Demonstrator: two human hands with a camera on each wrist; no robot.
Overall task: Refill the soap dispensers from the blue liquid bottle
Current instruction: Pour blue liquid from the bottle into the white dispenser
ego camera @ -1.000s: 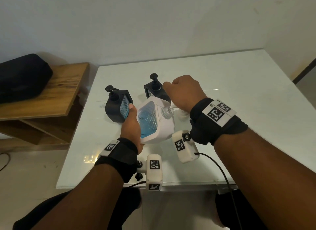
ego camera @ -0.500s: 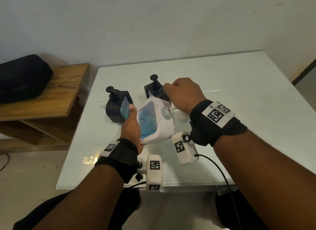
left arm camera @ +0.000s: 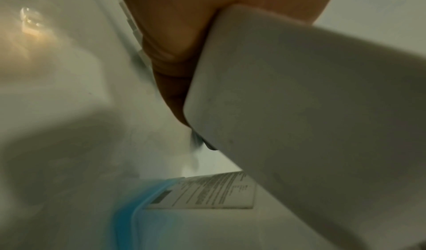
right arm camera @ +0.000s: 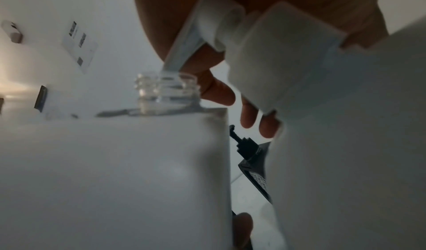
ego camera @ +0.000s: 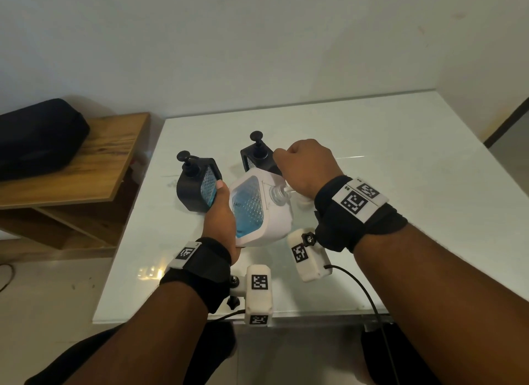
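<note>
1. The left hand (ego camera: 220, 213) grips the white dispenser (ego camera: 262, 213), fingers wrapped round its side, tilted on the counter (ego camera: 372, 132).
2. Blue liquid shows through its diamond-textured window; its clear threaded neck (right arm camera: 166, 90) stands uncapped.
3. The right hand (ego camera: 306, 167), fingers curled, holds the white pump head (right arm camera: 230, 26), its tube in the neck.
4. Two black dispensers (ego camera: 197, 184) stand behind.

A white dispenser (ego camera: 264, 213) with a blue-filled window is tilting, its clear neck (ego camera: 277, 194) uncapped. Two black pump dispensers are standing upright at its ten o'clock (ego camera: 197, 184) and twelve o'clock (ego camera: 257, 155).
</note>
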